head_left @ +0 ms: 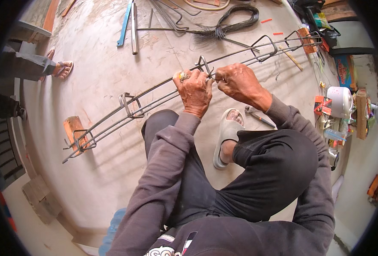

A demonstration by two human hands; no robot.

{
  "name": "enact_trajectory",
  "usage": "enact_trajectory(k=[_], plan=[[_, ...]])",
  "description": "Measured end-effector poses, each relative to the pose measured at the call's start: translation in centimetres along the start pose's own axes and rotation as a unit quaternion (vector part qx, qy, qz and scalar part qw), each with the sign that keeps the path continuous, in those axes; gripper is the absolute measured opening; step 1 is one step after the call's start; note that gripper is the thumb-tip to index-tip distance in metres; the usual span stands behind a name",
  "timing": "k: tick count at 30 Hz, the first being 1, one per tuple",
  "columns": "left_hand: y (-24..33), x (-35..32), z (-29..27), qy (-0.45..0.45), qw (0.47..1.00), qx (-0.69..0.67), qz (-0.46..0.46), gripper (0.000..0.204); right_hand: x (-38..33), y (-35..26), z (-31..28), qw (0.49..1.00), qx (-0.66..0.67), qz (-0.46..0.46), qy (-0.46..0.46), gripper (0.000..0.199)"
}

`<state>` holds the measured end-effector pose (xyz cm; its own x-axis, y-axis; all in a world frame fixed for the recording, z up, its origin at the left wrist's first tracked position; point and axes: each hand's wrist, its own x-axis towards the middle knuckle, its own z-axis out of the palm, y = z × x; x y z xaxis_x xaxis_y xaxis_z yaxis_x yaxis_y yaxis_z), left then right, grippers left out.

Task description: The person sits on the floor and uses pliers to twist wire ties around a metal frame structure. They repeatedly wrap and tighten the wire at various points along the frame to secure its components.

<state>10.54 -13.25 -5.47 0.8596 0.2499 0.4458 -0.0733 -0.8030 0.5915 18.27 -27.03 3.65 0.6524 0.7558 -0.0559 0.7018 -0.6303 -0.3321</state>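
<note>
Now we are tying a stirrup (204, 65) onto the rebar cage (155, 96) lying across the floor (112, 64). Our left hand (194, 91) is gripping the bars beside it, while our right hand (240, 83) is pinching what looks like tie wire. Next, we judge, comes a firm twist.

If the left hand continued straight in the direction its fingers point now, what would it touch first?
The left hand points away from the body, so it would probably first meet the bent stirrup on the rebar cage, which its fingers already seem to touch.
</note>
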Motion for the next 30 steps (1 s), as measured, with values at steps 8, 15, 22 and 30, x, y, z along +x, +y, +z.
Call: enact_trajectory(k=[8, 15, 22, 30], plan=[[1.1, -0.8, 2.6, 0.054, 0.992, -0.006, -0.111, 0.016, 4.2, 0.0, -0.5, 0.964, -0.147, -0.220, -0.038, 0.011], [1.3, -0.7, 2.0, 0.033, 0.988, -0.054, -0.140, 0.019, 7.5, 0.6, -1.1, 0.957, -0.181, -0.220, -0.051, 0.011], [1.5, -0.4, 1.6, 0.008, 0.989, -0.016, -0.144, 0.019, 7.9, 4.5, 0.5, 0.983, -0.154, -0.081, -0.054, 0.012], [1.3, -0.4, 1.4, 0.011, 0.989, -0.024, -0.147, 0.019, 2.7, 4.8, -0.3, 0.991, -0.073, -0.065, -0.086, 0.016]])
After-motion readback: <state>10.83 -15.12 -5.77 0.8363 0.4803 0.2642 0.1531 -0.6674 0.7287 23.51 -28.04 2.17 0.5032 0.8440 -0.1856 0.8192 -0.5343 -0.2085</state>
